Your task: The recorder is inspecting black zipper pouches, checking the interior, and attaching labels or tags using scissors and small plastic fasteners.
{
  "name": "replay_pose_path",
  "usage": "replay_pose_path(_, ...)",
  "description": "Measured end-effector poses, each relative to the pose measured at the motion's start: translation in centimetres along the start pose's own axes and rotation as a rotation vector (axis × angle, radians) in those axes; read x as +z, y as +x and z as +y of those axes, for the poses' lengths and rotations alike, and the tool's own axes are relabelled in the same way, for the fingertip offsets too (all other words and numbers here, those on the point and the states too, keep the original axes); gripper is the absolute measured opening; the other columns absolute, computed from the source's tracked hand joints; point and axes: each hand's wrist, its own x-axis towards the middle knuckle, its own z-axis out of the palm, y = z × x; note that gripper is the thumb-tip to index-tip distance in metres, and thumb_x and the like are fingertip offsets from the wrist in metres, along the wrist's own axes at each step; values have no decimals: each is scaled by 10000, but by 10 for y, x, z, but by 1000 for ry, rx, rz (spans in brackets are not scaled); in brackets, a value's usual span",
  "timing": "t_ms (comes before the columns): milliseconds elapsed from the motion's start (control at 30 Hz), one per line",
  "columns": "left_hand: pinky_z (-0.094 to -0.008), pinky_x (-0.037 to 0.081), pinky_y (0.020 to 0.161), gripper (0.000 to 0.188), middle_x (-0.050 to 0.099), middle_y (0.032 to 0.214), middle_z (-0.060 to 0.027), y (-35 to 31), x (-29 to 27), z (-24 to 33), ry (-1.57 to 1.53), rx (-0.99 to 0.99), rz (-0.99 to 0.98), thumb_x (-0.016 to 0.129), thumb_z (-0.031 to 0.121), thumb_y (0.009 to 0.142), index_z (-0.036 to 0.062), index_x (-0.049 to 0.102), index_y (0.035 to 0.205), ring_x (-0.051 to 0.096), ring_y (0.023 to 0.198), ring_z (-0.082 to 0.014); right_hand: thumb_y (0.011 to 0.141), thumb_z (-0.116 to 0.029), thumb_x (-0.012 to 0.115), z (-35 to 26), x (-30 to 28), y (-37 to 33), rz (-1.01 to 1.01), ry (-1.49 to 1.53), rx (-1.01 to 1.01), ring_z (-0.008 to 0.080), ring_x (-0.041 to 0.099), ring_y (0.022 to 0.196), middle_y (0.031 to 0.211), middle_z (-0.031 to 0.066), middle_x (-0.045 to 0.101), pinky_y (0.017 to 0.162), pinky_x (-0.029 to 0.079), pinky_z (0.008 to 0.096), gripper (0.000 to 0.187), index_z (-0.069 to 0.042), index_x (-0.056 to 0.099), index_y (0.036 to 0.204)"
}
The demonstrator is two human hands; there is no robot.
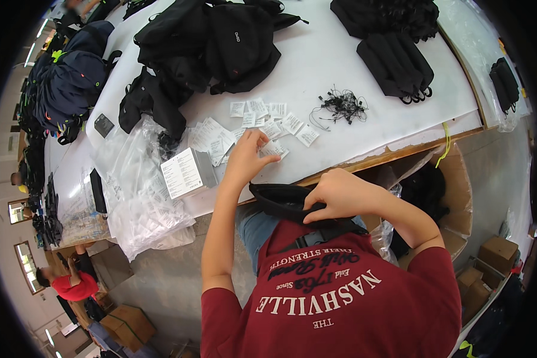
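Right hand (340, 192), elbow bent outward, clenched around a black pouch (280, 201) at the table (352, 128) edge against the torso. Left hand (247, 156), forearm extended forward, fingertips pinching one white paper tag (273, 148) from a scattered dozen or so. Beyond: one white box (188, 172), one tangle of black strings (342, 106), one stack of black pouches (397, 62).

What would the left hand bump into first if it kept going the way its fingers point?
The left hand points up and to the right across the white table. Its fingers already touch the small white paper packets, so those come first. Past them lies the tangle of black strings, probably next.
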Motion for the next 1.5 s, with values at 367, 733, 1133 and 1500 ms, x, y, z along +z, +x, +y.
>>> replay_pose_path(367, -312, 461, 697, 128, 630, 805, -73, -8, -7, -1, -161, -97, 17, 686, 96, 761, 22, 595, 814, 589, 775, -201, 774, -337, 690, -8, -13, -8, 63, -241, -9, 274, 585, 550, 551, 77, 587, 538, 449, 355, 215, -125, 727, 767)
replay_pose_path(733, -317, 392, 877, 109, 602, 1050, -84, -47, -43, 48, -110, 330, 147, 696, 124, 782, 48, 651, 847, 530, 1027, -220, 766, -313, 693, -11, -25, -1, 267, -512, -60, 199, 536, 515, 515, 8, 543, 542, 404, 305, 166, -148, 708, 762)
replay_pose_path(1133, -370, 372, 1035, 669, 515, 1233, -108, -79, 39, 20, -1633, -78, 255, 657, 414, 846, 49, 374, 1331, 497, 1164, -230, 708, -270, 768, -29, -8, 17, 640, -461, -217, 132, 417, 451, 489, -53, 470, 472, 325, 271, 191, -153, 730, 854)
replay_pose_path(1500, -359, 522, 861, 530, 593, 1087, -78, -81, 38, 17, -1924, -183, 165, 696, 253, 835, 60, 437, 1256, 603, 995, -210, 782, -172, 719, -43, -1, 21, 833, 245, -18, 135, 453, 506, 613, 22, 504, 475, 360, 256, 147, -64, 625, 749)
